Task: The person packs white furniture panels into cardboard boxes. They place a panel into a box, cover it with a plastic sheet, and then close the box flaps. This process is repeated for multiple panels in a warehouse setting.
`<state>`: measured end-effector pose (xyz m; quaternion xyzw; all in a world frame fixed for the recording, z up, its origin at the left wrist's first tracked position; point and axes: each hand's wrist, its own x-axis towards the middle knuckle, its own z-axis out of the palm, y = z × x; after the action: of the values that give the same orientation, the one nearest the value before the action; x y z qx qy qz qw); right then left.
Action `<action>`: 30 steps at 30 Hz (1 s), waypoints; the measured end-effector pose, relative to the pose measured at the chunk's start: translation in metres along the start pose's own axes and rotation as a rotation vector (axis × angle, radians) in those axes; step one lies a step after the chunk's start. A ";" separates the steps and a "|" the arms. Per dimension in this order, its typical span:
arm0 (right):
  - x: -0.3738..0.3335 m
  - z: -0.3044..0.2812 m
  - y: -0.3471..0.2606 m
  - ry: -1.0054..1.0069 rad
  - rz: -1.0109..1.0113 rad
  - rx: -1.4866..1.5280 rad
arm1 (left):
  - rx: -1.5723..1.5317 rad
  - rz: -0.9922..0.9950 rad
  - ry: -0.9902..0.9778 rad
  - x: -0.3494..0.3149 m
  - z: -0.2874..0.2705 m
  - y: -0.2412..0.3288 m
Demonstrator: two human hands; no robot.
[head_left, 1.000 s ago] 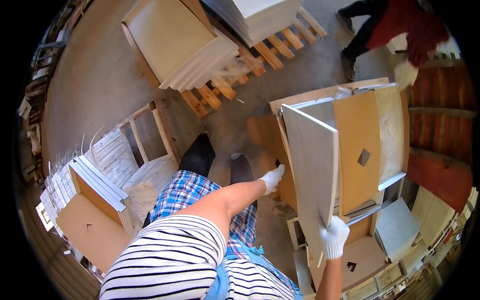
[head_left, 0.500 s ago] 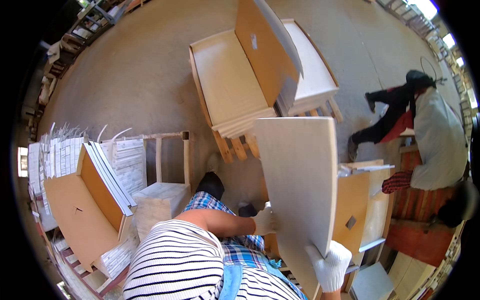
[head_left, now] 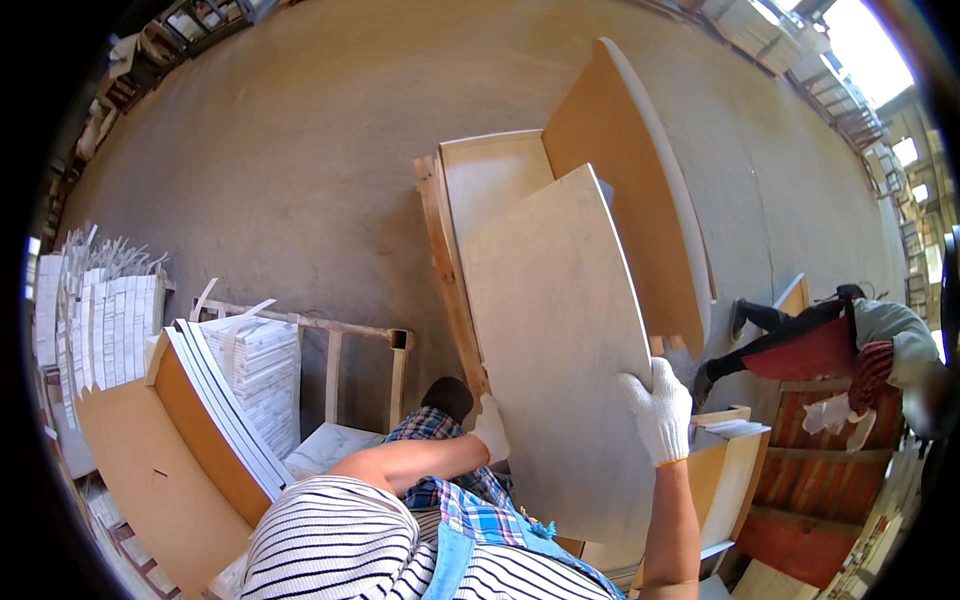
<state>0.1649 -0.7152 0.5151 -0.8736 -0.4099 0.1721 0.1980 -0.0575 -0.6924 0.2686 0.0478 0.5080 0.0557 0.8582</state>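
Observation:
A large pale flat board point(head_left: 560, 340) is held in front of me, tilted, its far part over a stack of similar boards point(head_left: 495, 175) on a wooden pallet point(head_left: 440, 230). My left hand point(head_left: 490, 430), in a white knit glove, grips the board's left edge, its fingers partly hidden. At the right edge, my right hand point(head_left: 660, 408), also gloved, is closed on the board with the thumb on its top face. A tall brown panel point(head_left: 635, 190) stands upright along the right side of the stack.
To my left, a brown cardboard sheet point(head_left: 165, 480) leans beside white-edged panels point(head_left: 225, 400) and bundled white strips point(head_left: 120, 325). A metal-ended rack frame point(head_left: 400, 340) stands close by. On the right, another person point(head_left: 820, 340) bends over beside a red slatted surface point(head_left: 820, 480).
I have turned toward the pallet, and the board has gone from nearly upright to lying flatter, its far end over the stack. My right hand has moved farther forward.

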 end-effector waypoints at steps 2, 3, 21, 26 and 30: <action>0.024 0.023 -0.005 0.011 0.050 -0.163 | -0.013 0.034 0.063 0.012 -0.006 0.034; 0.043 0.034 -0.010 0.005 0.078 -0.210 | -0.047 0.056 0.098 0.016 -0.009 0.052; 0.281 0.207 0.042 -0.044 0.136 -0.055 | 0.075 0.293 0.560 0.131 -0.019 0.277; 0.318 0.233 0.040 -0.068 0.086 -0.142 | 0.018 0.319 0.602 0.149 -0.022 0.300; 0.337 0.241 0.039 -0.107 0.132 -0.049 | 0.052 0.331 0.682 0.146 -0.006 0.316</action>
<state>0.2822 -0.4244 0.2420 -0.8927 -0.3656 0.2213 0.1427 -0.0082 -0.3584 0.1831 0.1299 0.7511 0.1935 0.6177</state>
